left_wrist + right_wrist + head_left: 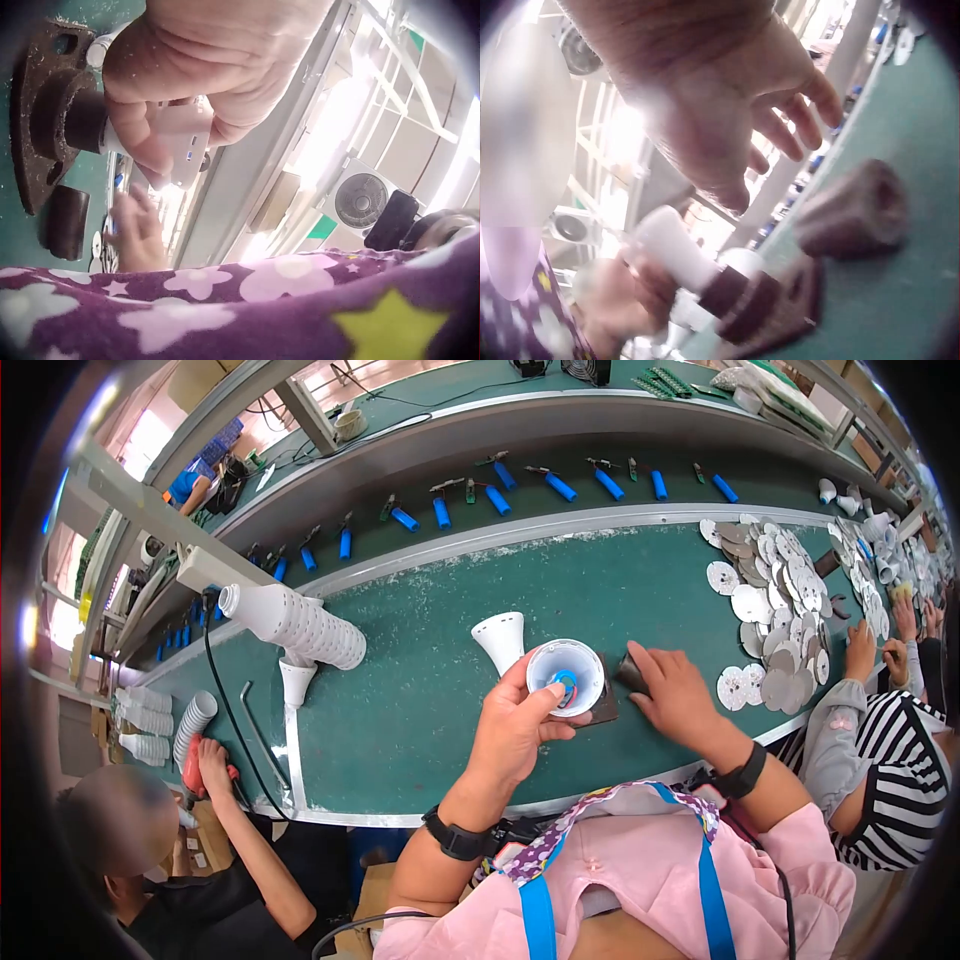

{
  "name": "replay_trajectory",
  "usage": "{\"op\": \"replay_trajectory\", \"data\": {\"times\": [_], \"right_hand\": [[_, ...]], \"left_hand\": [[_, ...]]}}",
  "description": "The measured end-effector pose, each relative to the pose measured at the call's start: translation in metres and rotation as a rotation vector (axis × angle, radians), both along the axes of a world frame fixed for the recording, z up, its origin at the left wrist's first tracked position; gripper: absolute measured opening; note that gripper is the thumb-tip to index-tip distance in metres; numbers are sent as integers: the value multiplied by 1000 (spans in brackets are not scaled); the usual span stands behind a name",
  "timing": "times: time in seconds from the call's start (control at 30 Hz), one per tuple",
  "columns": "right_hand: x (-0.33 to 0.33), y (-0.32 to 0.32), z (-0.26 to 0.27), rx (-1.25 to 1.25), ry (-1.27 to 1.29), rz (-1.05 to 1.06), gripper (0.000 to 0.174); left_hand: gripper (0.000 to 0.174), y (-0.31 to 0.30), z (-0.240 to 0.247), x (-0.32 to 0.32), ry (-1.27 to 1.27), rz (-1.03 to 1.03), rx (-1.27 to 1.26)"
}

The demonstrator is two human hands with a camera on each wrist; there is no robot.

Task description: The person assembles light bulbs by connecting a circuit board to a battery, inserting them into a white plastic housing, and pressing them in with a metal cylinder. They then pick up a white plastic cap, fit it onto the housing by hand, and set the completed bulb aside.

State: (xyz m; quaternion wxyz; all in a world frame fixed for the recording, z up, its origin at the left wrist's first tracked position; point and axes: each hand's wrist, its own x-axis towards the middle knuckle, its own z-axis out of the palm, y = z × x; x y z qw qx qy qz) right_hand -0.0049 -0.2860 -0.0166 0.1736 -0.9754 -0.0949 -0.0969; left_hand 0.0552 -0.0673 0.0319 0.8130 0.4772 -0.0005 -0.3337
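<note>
A white cone (pixel 578 658), wide mouth up, is gripped by the left hand (pixel 510 725), its narrow end set against a dark stand (pixel 51 112). A blue part (pixel 566 679) (red showing beside it) is enclosed. Near the stand, a hollow tube (pixel 851 214) is laid.

- Head view: from above and behind the left hand (pixel 505 732) and right hand (pixel 680 695), facing forward and down at the surface (pixel 420 700); wide, farthest off.
- Left wrist view: close at the left hand, turned sideways, facing toward the right hand.
- Right wrist view: close at the right hand, tilted, facing toward the left hand.
- Both wrist views share the dark fixture (pixel 52 116) beside the left hand.
</note>
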Motion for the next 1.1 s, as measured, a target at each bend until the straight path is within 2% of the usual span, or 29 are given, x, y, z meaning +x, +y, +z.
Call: {"op": "replay_trajectory", "data": {"times": [0.07, 0.13, 0.27, 0.33, 0.37, 0.43, 0.47, 0.53, 0.6, 0.7, 0.73, 0.77, 0.83, 1.0, 1.07, 1.1], "right_hand": [[-4, 1, -4, -7, 55, -35, 54], [3, -4, -4, 222, -20, -54, 56], [17, 16, 76, 379, -126, -10, 56], [26, 33, 104, 338, -428, 181, 53], [29, 39, 106, 335, -432, 180, 53], [34, 48, 110, 74, -324, 265, 52], [36, 48, 112, 71, -326, 272, 52], [42, 46, 120, -117, -185, 316, 54], [41, 51, 130, -102, -217, 315, 52], [42, 60, 140, 55, -398, 222, 48], [43, 60, 134, 54, -393, 223, 48], [45, 59, 123, -40, -268, 255, 49], [49, 53, 125, -163, -120, 332, 49], [48, 59, 135, -55, -249, 240, 47], [45, 60, 134, -122, -237, 222, 53], [46, 59, 123, -238, -143, 290, 53]], "left_hand": [[43, 0, 0, -2, 5, 4, -1], [40, -1, 0, -1, -29, 19, 11], [42, 0, 0, -1, 12, 11, 22], [42, 0, 1, 1, 15, -5, 13], [42, 0, 0, 1, 11, -7, 11], [41, 0, -5, 0, 20, 30, -33], [41, 0, -5, -1, 16, 36, -36], [41, 0, -3, 1, 26, 15, -20], [42, 3, -5, 2, 40, 0, -29], [43, 6, -6, 5, 58, -43, -57], [44, 8, -6, 5, 58, -61, -74], [44, 10, -6, 4, 57, -60, -74], [45, 14, -7, 7, 92, -134, -222], [44, 14, -11, 7, 50, -131, -204], [44, 14, -11, 6, 48, -120, -198], [43, 13, -12, 5, 43, -108, -209]]}}
